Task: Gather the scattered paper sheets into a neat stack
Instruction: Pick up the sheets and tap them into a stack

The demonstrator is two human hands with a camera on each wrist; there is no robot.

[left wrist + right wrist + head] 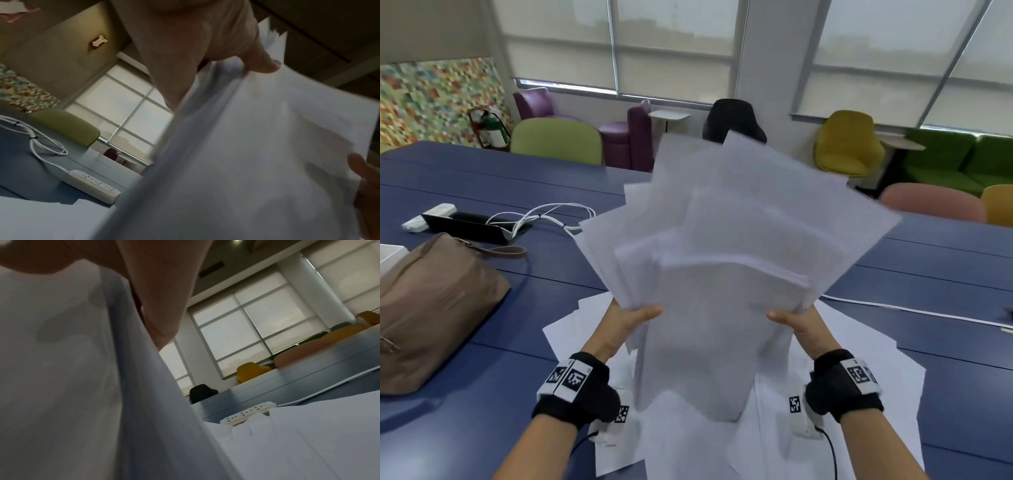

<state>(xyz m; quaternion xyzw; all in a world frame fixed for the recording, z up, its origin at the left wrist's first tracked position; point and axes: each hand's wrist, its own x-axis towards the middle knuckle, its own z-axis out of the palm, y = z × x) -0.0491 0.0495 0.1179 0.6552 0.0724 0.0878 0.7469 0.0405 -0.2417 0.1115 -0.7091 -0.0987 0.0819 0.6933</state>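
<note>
- My left hand and right hand each pinch a side of the bundle, thumbs on top, held up above the tabletop.
- Light, floppy, slippery stuff, I'd say; best taken at the side edges, squeezed firmly.
- White sheets, fanned and crooked, corners poking out.
- More sheets lie loose underneath.
- Bag sits left.
</note>
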